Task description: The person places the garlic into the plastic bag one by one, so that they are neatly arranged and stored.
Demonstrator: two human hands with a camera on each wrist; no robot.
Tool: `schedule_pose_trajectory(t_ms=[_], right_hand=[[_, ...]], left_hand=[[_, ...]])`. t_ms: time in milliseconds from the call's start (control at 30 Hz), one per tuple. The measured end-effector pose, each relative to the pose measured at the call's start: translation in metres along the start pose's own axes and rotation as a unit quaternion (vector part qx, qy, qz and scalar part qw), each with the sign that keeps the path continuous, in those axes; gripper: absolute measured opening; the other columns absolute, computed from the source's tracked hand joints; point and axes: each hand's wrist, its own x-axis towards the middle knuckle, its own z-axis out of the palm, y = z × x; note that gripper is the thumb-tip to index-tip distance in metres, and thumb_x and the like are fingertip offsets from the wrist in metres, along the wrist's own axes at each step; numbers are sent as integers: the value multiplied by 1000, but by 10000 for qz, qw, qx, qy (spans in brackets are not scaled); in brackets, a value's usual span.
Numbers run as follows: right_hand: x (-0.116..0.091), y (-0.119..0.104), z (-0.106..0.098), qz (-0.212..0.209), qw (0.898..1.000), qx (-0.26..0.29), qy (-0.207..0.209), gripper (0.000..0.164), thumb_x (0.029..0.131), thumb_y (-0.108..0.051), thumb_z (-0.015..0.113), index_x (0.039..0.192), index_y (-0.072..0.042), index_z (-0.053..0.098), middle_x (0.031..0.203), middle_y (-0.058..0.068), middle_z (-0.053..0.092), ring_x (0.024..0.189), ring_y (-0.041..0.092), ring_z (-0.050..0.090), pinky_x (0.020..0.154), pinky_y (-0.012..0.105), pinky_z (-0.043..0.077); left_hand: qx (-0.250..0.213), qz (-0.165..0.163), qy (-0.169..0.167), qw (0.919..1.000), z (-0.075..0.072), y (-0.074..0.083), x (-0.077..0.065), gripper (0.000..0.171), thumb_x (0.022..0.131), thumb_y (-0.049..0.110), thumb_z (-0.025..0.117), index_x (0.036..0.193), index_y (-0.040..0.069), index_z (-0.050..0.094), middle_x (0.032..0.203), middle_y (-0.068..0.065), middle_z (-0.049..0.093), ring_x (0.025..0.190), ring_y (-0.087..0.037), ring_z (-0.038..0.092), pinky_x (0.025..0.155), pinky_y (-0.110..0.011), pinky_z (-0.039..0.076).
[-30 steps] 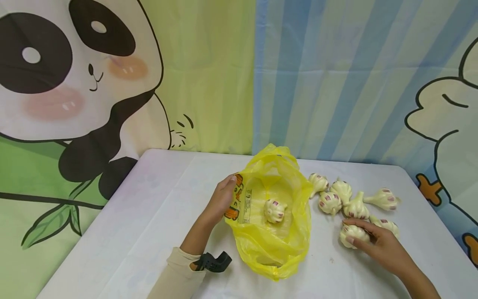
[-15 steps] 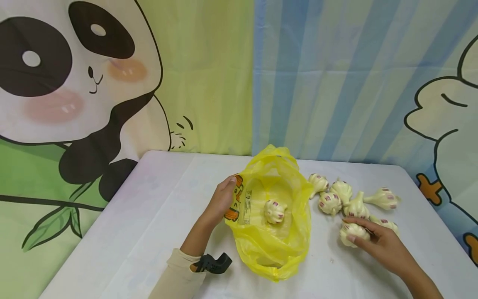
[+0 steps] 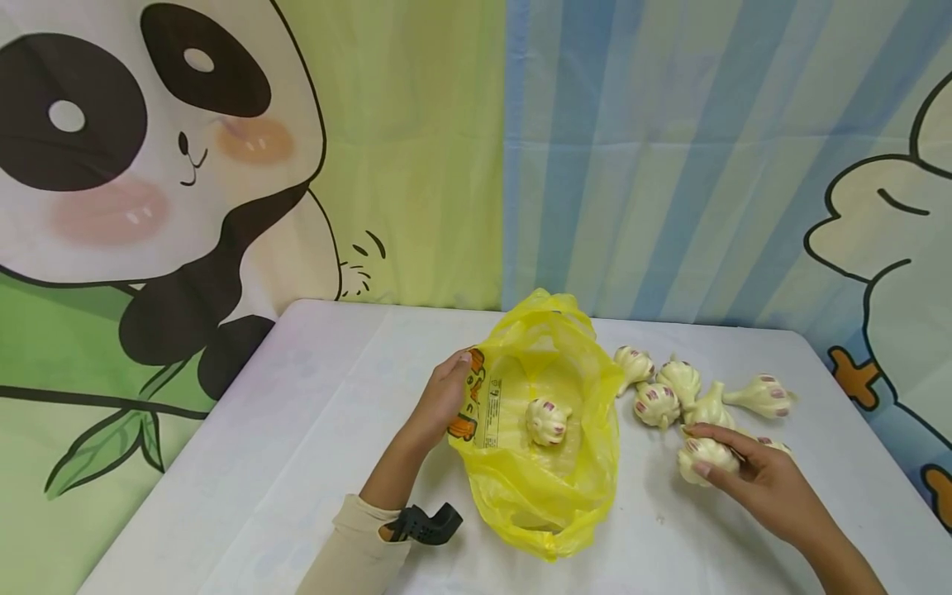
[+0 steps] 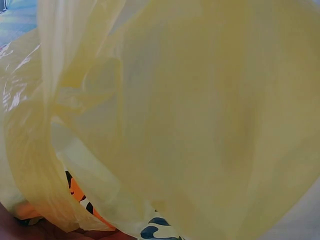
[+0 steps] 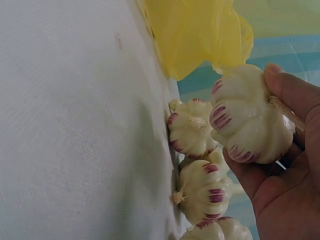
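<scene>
My left hand (image 3: 439, 401) grips the left edge of a yellow plastic bag (image 3: 513, 487), whose mouth gapes toward the camera. One garlic bulb (image 3: 547, 421) lies inside the bag. To the right, my right hand (image 3: 766, 479) pinches another garlic bulb (image 5: 250, 117) between thumb and fingers; in the right wrist view it is raised off the white table. Behind that hand several more garlic bulbs (image 3: 658, 404) sit in a loose cluster, one partly hidden by the fingers. Yellow film fills most of the left wrist view, with a sliver of the left hand at the bottom corner.
A white cloth covers the table (image 3: 312, 463). At its back hangs a printed curtain (image 3: 595, 165) with a panda and stripes. A black wrist strap mount (image 3: 427, 524) sticks out from the left sleeve toward the bag. One garlic bulb (image 3: 762, 396) lies at the cluster's right side.
My right hand has lifted the pinched garlic bulb slightly up from the table. The left hand and the bag have stayed in place.
</scene>
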Motion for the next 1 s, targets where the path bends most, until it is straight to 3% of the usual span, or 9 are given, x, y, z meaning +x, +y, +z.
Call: schedule_pose_trajectory(t_ms=[100, 267, 367, 567, 700, 833, 933, 1000], right_hand=[[2, -4, -1, -83, 10000, 5, 9, 40, 88, -25, 75, 126, -17, 66, 123, 5, 61, 90, -6, 52, 60, 24, 51], [6, -10, 0, -207, 9996, 207, 51, 40, 89, -23, 74, 128, -19, 64, 120, -12, 58, 71, 9, 52, 52, 27, 47], [10, -14, 1, -364, 9989, 275, 114, 40, 89, -21, 73, 128, -19, 64, 122, -17, 57, 81, 6, 55, 55, 26, 49], [20, -21, 3, -668, 9969, 414, 86, 40, 90, -17, 72, 129, -17, 64, 126, -4, 60, 89, 5, 55, 58, 25, 49], [25, -25, 4, -669, 9970, 384, 97, 39, 91, -18, 72, 129, -20, 64, 127, 4, 61, 71, 8, 50, 50, 26, 43], [29, -29, 4, -718, 9959, 551, 82, 40, 90, -16, 72, 129, -19, 64, 127, 4, 61, 55, 11, 40, 46, 27, 41], [32, -33, 4, -771, 9948, 664, 93, 41, 90, -14, 72, 129, -18, 63, 127, 2, 60, 62, 9, 46, 48, 27, 44], [34, -35, 5, -830, 9941, 684, 112, 41, 90, -13, 72, 130, -17, 63, 128, 5, 60, 80, 4, 54, 53, 25, 48]], left_hand=[[23, 13, -12, 10000, 0, -1, 0, 45, 108, 37, 29, 138, 14, 52, 96, -21, 53, 76, -23, 51, 77, -36, 42], [25, 26, -23, 10000, 0, -1, 0, 45, 108, 37, 28, 137, 13, 53, 96, -23, 53, 74, -22, 51, 76, -35, 42], [14, 39, -30, 10000, 0, -1, 0, 47, 108, 38, 28, 137, 12, 53, 95, -22, 53, 74, -22, 51, 76, -35, 43], [-5, 22, -66, 10000, 0, 0, 0, 47, 108, 37, 27, 139, 12, 51, 98, -24, 53, 76, -23, 51, 78, -36, 42], [4, 19, -59, 10000, 0, 0, 0, 46, 108, 37, 28, 139, 12, 51, 99, -23, 54, 79, -23, 51, 80, -36, 42], [10, 26, -47, 10000, 0, 1, -1, 46, 108, 37, 28, 139, 13, 51, 101, -25, 54, 80, -24, 51, 80, -37, 42], [10, 28, -51, 10000, 0, 1, -1, 46, 108, 37, 28, 139, 13, 51, 102, -25, 53, 79, -23, 51, 80, -36, 42], [-1, 29, -63, 10000, 0, 0, -1, 47, 108, 38, 27, 138, 12, 51, 101, -25, 53, 79, -23, 51, 80, -36, 42]])
